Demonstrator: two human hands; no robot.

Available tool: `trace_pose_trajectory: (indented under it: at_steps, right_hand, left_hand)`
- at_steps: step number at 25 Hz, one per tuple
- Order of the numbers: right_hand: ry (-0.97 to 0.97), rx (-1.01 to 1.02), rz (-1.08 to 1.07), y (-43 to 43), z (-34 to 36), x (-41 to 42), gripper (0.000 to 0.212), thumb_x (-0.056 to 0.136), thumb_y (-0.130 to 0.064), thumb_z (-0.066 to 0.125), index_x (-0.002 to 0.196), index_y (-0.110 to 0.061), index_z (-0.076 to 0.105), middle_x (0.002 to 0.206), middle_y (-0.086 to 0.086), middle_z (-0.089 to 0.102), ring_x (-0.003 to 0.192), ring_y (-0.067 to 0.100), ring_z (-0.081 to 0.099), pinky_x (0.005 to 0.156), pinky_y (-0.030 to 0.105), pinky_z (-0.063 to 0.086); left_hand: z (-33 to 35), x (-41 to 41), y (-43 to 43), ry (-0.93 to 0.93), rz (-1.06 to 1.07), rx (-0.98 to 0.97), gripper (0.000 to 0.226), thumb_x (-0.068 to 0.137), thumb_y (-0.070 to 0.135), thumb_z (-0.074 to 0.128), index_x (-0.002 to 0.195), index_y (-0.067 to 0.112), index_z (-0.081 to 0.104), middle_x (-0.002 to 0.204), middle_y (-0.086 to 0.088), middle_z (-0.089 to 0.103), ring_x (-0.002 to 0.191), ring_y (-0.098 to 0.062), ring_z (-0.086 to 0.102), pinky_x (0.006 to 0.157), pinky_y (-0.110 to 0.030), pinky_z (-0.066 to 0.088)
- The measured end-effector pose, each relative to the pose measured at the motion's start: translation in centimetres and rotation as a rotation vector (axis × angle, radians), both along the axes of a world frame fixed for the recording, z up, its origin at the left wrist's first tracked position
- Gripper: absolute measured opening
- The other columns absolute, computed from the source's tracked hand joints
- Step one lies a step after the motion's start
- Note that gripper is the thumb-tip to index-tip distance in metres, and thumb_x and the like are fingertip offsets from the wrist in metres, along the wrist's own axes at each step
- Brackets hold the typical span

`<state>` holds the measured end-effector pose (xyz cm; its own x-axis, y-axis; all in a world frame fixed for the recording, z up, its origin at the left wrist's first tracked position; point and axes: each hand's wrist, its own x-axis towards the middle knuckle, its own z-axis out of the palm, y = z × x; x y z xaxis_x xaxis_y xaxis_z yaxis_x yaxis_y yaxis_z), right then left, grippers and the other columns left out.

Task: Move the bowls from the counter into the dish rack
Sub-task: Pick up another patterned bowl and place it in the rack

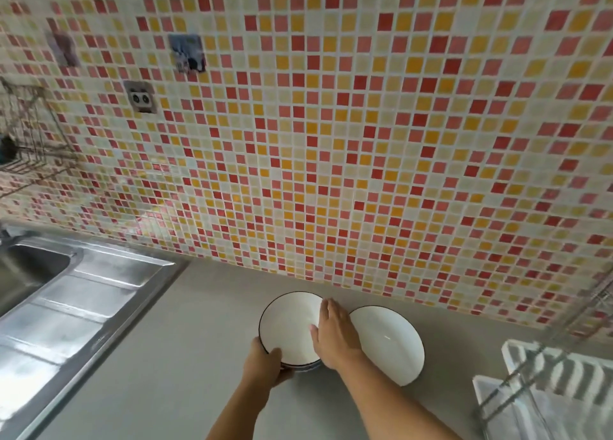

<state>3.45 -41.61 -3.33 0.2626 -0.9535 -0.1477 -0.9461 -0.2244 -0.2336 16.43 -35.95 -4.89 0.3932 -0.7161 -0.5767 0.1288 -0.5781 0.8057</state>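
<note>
Two white bowls with dark rims sit on the grey counter (166, 356) near the tiled wall. The left bowl (288, 327) rests on top of another bowl whose patterned edge shows beneath it. My left hand (265, 366) grips the left bowl's near rim, thumb inside. On that bowl's right rim lies my right hand (335, 337), fingers spread over the edge. The right bowl (391, 343) stands beside it, partly behind my right hand. The dish rack (544, 383), white tray with wire frame, stands at the lower right.
A steel sink (30, 267) with a ribbed drainboard (66, 310) fills the left side. A red, yellow and white mosaic wall rises behind the counter. A wire shelf (30, 134) hangs on the wall at far left, and a socket (142, 98) sits beside it.
</note>
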Motion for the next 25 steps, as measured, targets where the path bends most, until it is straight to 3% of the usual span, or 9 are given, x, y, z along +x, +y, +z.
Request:
trace_pose_trajectory:
  at_steps: [5, 7, 9, 13, 16, 18, 21, 23, 25]
  right_hand:
    - [-0.131, -0.105, 0.017, 0.7, 2.7, 0.7, 0.069, 0.096, -0.015, 0.050, 0.150, -0.012, 0.008, 0.154, 0.010, 0.027, 0.138, 0.025, 0.036, 0.108, 0.033, 0.039]
    - [-0.223, -0.105, -0.035, 1.5, 4.6, 1.2, 0.069, 0.098, -0.017, 0.047, 0.151, -0.013, 0.004, 0.143, 0.012, 0.044, 0.124, 0.025, 0.052, 0.099, 0.033, 0.047]
    - [-0.325, -0.049, -0.112, 2.5, 6.5, 1.6, 0.063, 0.100, -0.023, 0.043, 0.151, -0.013, 0.007, 0.132, 0.014, 0.056, 0.119, 0.028, 0.056, 0.098, 0.036, 0.046]
    - [-0.508, -0.094, -0.134, 6.7, 11.3, 2.1, 0.039, 0.101, -0.027, 0.037, 0.135, -0.009, 0.042, 0.126, 0.014, 0.060, 0.116, 0.029, 0.058, 0.097, 0.037, 0.047]
    - [-0.531, -0.295, -0.074, 11.3, 15.0, 2.0, 0.035, 0.101, -0.023, 0.036, 0.131, -0.010, 0.047, 0.117, 0.013, 0.066, 0.107, 0.028, 0.063, 0.093, 0.036, 0.051]
    - [-0.586, -0.422, -0.020, 14.6, 16.9, 1.4, 0.036, 0.101, -0.020, 0.037, 0.135, -0.014, 0.044, 0.121, 0.009, 0.065, 0.110, 0.025, 0.062, 0.097, 0.034, 0.049]
    - [-0.735, -0.552, 0.012, 19.9, 19.6, -0.7, 0.042, 0.098, -0.022, 0.043, 0.140, -0.022, 0.039, 0.137, 0.001, 0.055, 0.125, 0.021, 0.052, 0.108, 0.041, 0.042]
    - [-0.842, -0.583, 0.006, 23.2, 22.0, -2.5, 0.045, 0.095, -0.020, 0.051, 0.139, -0.022, 0.041, 0.137, 0.001, 0.054, 0.124, 0.020, 0.052, 0.106, 0.039, 0.044]
    - [-0.901, -0.608, 0.075, 26.1, 25.1, -4.5, 0.047, 0.092, -0.038, 0.053, 0.135, -0.024, 0.041, 0.132, -0.003, 0.056, 0.119, 0.015, 0.055, 0.098, 0.029, 0.048]
  left_hand:
    - [1.3, 1.9, 1.9, 0.001, 0.060, -0.180, 0.048, 0.086, -0.008, 0.036, 0.130, 0.011, 0.041, 0.121, -0.014, 0.050, 0.106, -0.041, 0.058, 0.050, -0.029, 0.057]
    - [3.2, 2.9, 3.3, 0.002, 0.055, -0.255, 0.051, 0.086, -0.008, 0.036, 0.131, 0.015, 0.040, 0.123, -0.013, 0.050, 0.108, -0.039, 0.056, 0.059, -0.032, 0.058]
    - [5.3, 3.6, 4.7, -0.007, 0.032, -0.329, 0.054, 0.086, -0.008, 0.039, 0.132, 0.020, 0.038, 0.126, -0.012, 0.050, 0.111, -0.037, 0.054, 0.069, -0.038, 0.058]
    - [10.5, 4.5, 9.5, -0.016, 0.005, -0.476, 0.054, 0.089, -0.006, 0.044, 0.128, 0.031, 0.037, 0.132, -0.010, 0.047, 0.113, -0.037, 0.053, 0.076, -0.041, 0.057]
    - [15.1, 4.5, 13.5, -0.065, -0.055, -0.497, 0.053, 0.094, 0.025, 0.053, 0.137, 0.039, 0.025, 0.143, -0.007, 0.040, 0.118, -0.038, 0.052, 0.079, -0.045, 0.055]
    - [18.3, 4.2, 15.4, -0.109, -0.082, -0.483, 0.058, 0.091, 0.054, 0.042, 0.143, 0.040, 0.021, 0.148, -0.007, 0.035, 0.127, -0.037, 0.045, 0.087, -0.050, 0.049]
    - [23.3, 3.1, 18.7, -0.049, -0.118, -0.483, 0.079, 0.079, 0.077, 0.022, 0.142, 0.032, 0.034, 0.142, -0.011, 0.045, 0.119, -0.034, 0.050, 0.084, -0.043, 0.050]
    - [26.2, 2.0, 20.7, -0.042, -0.149, -0.541, 0.094, 0.064, 0.090, 0.028, 0.137, 0.033, 0.041, 0.136, -0.010, 0.049, 0.114, -0.032, 0.053, 0.069, -0.035, 0.052]
    - [28.6, 0.4, 22.2, -0.032, -0.163, -0.671, 0.086, 0.060, 0.089, 0.039, 0.126, 0.034, 0.050, 0.131, -0.012, 0.053, 0.114, -0.033, 0.054, 0.073, -0.038, 0.053]
